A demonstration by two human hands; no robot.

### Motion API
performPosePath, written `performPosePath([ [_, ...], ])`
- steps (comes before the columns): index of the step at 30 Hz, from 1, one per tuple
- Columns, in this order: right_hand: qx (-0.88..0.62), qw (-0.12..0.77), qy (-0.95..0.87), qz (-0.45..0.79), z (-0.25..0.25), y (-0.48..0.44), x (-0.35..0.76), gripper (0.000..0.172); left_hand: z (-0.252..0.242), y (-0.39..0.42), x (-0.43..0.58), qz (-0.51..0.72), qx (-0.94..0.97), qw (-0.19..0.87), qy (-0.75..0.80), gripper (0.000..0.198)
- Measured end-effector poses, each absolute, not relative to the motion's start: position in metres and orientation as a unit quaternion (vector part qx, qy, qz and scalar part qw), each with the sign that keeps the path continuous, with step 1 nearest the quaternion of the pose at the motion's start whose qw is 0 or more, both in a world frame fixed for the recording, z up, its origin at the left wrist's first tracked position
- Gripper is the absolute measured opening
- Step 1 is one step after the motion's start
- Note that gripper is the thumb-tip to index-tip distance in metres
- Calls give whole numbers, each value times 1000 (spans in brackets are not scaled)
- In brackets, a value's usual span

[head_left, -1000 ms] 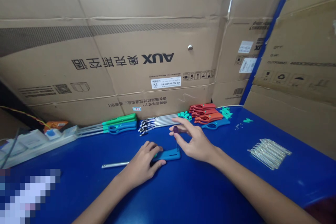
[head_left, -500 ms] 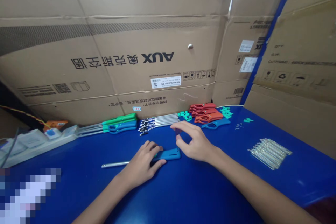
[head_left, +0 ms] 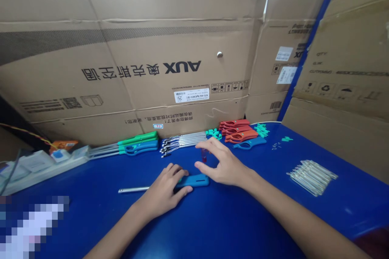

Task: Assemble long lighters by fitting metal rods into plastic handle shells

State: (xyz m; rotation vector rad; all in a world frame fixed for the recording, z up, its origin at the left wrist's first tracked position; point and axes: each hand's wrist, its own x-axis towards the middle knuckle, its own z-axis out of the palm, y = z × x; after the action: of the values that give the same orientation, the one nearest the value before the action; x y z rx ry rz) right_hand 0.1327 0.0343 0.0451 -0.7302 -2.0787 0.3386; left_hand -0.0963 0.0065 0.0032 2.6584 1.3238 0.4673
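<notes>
A blue long-nosed lighter (head_left: 197, 180) lies flat on the blue table, its metal tube (head_left: 133, 190) pointing left. My left hand (head_left: 167, 188) is wrapped over its middle, hiding that part; a bit of green shows beside the fingers. Just above the lighter's right end, my right hand (head_left: 223, 162) is curled with thumb and forefinger apart. Within those fingers is a small, see-through reddish-purple piece (head_left: 204, 154), upright; its kind is unclear and the fingers partly cover it.
Along the back lie finished-looking lighters (head_left: 141, 145), metal tubes with wires (head_left: 185, 139), green caps (head_left: 214, 133) and red handles (head_left: 235, 131). Clear slim parts (head_left: 313, 177) are piled at right. A power strip (head_left: 45, 166) stands left; cardboard (head_left: 136, 48) walls the back.
My right thumb has shifted a little to the left and upward, so more of the reddish piece shows. My left hand and the lighter stay nearly in place.
</notes>
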Motion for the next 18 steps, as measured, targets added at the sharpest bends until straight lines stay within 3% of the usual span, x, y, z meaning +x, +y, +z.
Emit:
performPosePath([
  [6,-282,465,-807,230,38,40,134,48,4,6,-98,144,884,68,439,31],
  [13,-280,421,-843,184,46,38,136,37,5,6,-96,154,886,60,433,28],
  [18,-283,435,-819,244,40,40,135,44,6,4,-96,120,894,48,429,30],
])
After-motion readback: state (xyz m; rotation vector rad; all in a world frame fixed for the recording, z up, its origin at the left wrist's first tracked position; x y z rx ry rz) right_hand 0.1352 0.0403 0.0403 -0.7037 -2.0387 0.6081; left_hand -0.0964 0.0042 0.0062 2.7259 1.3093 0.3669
